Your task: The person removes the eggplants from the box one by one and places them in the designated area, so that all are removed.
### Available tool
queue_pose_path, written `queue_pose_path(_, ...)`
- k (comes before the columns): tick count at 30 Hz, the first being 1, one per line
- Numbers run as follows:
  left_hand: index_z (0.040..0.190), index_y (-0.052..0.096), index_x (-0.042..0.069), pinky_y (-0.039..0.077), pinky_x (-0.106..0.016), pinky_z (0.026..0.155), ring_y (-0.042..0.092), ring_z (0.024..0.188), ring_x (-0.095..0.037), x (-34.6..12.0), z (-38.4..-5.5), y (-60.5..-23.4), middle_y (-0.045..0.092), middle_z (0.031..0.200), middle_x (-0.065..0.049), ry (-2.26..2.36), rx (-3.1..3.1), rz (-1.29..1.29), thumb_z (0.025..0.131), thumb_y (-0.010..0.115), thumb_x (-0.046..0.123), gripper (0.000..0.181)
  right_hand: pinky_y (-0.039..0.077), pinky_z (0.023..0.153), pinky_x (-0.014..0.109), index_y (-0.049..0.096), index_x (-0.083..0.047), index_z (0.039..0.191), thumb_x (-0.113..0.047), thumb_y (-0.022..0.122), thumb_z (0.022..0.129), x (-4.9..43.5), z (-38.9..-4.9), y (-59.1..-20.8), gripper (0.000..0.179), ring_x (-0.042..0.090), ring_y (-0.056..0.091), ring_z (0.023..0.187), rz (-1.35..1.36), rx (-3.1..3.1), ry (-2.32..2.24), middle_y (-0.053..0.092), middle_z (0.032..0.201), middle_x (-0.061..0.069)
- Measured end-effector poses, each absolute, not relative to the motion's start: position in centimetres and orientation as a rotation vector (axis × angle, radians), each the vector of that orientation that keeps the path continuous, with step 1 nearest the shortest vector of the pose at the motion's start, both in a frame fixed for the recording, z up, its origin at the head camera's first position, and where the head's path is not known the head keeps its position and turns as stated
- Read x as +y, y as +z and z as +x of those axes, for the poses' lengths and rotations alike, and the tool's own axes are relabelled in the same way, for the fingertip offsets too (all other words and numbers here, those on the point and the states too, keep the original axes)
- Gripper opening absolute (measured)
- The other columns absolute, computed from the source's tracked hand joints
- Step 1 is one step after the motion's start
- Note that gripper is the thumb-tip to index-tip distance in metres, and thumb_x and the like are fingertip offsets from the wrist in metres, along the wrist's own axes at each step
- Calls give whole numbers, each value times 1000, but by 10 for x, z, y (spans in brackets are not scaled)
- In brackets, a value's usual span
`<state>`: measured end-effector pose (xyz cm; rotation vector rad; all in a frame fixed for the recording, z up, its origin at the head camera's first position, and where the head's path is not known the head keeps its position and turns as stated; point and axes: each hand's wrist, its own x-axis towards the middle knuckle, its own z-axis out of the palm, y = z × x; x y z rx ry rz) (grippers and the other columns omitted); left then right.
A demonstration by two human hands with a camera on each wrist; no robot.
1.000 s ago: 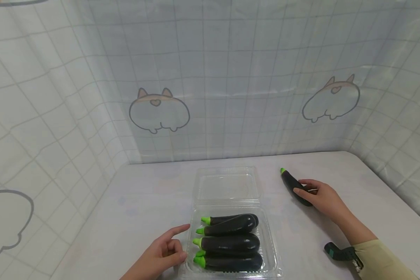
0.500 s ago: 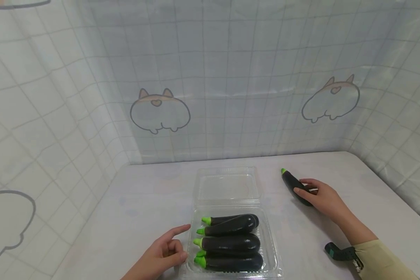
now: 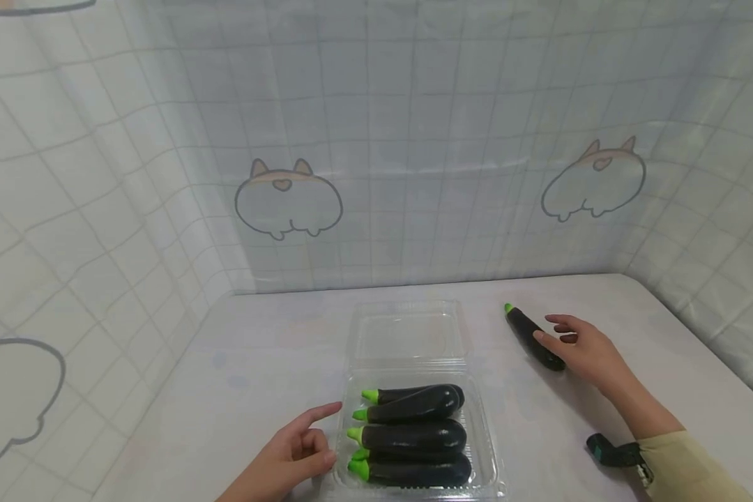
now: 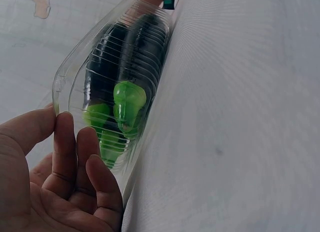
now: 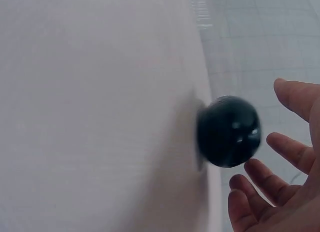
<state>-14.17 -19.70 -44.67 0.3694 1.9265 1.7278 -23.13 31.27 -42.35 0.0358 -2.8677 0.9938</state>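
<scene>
A clear plastic clamshell container lies with its lid open, holding several dark eggplants with green stem ends. At its left edge is my left hand; the left wrist view shows thumb and a fingertip at the rim, pinching it. Another eggplant lies on the table to the right of the container. My right hand hovers beside its near end, fingers spread and slightly bent. In the right wrist view, the eggplant's round end sits apart from the thumb, close to the fingertips.
The transparent lid lies back on the white table. A grid-patterned curtain surrounds the table at the back and sides. A dark wrist-worn device sits by the right sleeve.
My right hand has let go of the lone eggplant and drawn slightly back to the right. The eggplant stays on the table. My left hand and the container have not moved.
</scene>
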Motion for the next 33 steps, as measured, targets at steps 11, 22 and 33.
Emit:
queue_pose_path(11, 155, 24, 4, 46, -26, 74, 54, 73, -9, -202, -141, -446, 58, 85, -2, 1747, 1866, 431, 103, 54, 13, 61, 46, 91, 54, 50, -7, 142, -52, 62, 94, 289, -216, -399, 67, 39, 55, 119, 214, -2827, 1060, 56, 131, 21)
queue_pose_path(22, 154, 28, 3, 46, -26, 74, 53, 74, -10, -193, -142, -449, 59, 84, -3, 1745, 1894, 417, 102, 56, 14, 60, 50, 89, 37, 60, -16, 133, -49, 67, 92, 244, -208, -379, 53, 19, 60, 112, 504, -2802, 1173, 59, 132, 0)
queue_pose_path(33, 154, 28, 4, 46, -25, 72, 52, 72, -9, -192, -142, -448, 60, 84, -2, 1734, 1911, 437, 102, 56, 13, 59, 50, 89, 34, 60, -21, 133, -48, 66, 93, 207, -208, -374, 49, 16, 60, 111, 823, -2810, 1219, 60, 128, -4)
